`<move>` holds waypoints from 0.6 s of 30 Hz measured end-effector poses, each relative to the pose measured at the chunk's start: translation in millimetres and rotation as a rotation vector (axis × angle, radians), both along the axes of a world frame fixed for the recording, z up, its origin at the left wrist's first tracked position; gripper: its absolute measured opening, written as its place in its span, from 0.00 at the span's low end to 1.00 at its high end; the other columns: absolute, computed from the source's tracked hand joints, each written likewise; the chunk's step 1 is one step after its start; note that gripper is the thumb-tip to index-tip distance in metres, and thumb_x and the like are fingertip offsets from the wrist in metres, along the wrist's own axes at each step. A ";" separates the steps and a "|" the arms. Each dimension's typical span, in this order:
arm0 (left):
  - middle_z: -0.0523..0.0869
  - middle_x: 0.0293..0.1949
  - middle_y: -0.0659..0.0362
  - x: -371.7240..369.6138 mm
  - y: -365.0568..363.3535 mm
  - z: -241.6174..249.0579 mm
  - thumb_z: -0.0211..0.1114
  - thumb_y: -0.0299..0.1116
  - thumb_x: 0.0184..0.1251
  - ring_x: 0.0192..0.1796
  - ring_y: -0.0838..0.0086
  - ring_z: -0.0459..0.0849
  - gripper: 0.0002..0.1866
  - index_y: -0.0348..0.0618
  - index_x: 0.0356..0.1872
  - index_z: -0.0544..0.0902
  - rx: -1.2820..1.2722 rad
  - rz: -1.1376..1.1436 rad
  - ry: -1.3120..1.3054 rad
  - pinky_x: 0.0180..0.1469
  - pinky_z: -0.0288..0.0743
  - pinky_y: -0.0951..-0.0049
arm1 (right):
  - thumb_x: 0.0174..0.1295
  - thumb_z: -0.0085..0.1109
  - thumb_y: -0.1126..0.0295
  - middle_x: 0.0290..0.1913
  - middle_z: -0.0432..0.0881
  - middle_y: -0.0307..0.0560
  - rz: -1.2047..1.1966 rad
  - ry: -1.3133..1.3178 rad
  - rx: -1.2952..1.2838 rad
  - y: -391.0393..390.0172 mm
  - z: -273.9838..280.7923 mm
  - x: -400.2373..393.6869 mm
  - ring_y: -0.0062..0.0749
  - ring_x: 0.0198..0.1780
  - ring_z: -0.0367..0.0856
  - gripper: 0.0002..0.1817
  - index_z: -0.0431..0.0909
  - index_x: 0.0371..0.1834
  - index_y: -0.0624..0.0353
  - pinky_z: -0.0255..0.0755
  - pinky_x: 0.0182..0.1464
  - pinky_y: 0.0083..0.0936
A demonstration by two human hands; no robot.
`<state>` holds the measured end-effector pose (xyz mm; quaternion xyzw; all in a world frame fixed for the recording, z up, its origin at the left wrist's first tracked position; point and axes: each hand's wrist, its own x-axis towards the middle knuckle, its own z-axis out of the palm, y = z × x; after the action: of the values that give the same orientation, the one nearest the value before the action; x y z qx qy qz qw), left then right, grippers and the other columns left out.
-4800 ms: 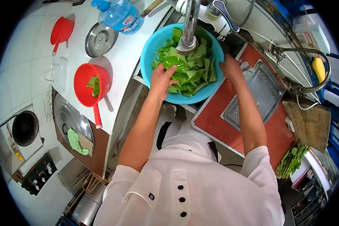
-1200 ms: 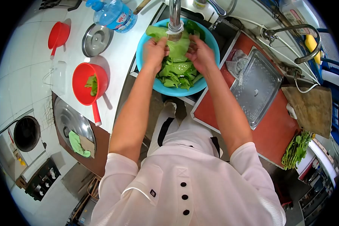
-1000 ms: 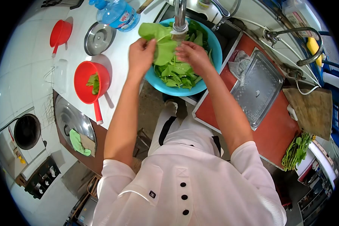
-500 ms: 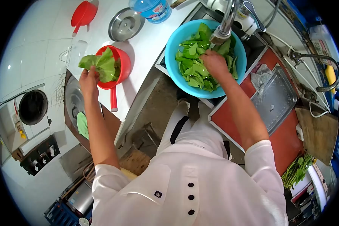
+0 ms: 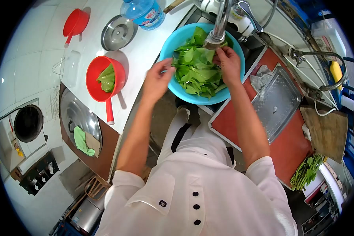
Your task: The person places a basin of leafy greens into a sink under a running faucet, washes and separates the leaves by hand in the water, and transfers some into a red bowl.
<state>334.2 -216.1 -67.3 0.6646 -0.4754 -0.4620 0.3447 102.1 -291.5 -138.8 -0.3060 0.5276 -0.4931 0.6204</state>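
A light-blue basin (image 5: 170,46) full of leafy greens (image 5: 202,72) stands in the sink, below the tap (image 5: 217,34). My right hand (image 5: 230,65) is inside its right side, fingertips pinched on a green leaf. At the basin's left rim is my left hand (image 5: 158,80), slightly blurred, its fingers apart and nothing seen in them. On the white counter to the left, a red long-handled scoop (image 5: 121,74) holds a few leaves (image 5: 107,78).
A steel lid (image 5: 115,35), a second red scoop (image 5: 75,23) and a blue-labelled water bottle (image 5: 147,15) sit farther back on the counter. To the right are a metal tray (image 5: 277,108), a cutting board (image 5: 326,131) and bundled greens (image 5: 307,170).
My left hand has let go of a leaf, now lying in the red scoop, and moved right to the basin. My right hand has shifted among the greens. The view has shifted slightly.
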 end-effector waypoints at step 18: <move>0.84 0.30 0.65 -92.6 -34.2 -50.9 0.56 0.35 0.72 0.29 0.85 0.77 0.11 0.39 0.37 0.84 0.114 0.045 0.211 0.33 0.71 0.81 | 0.59 0.63 0.66 0.43 0.82 0.47 0.105 0.113 0.038 29.9 7.1 2.7 0.27 0.41 0.80 0.22 0.75 0.51 0.71 0.75 0.41 0.24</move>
<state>241.6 -250.3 -118.2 0.6414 -0.3944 -0.5478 0.3647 104.8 -261.5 -131.7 -0.3485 0.5542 -0.4318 0.6204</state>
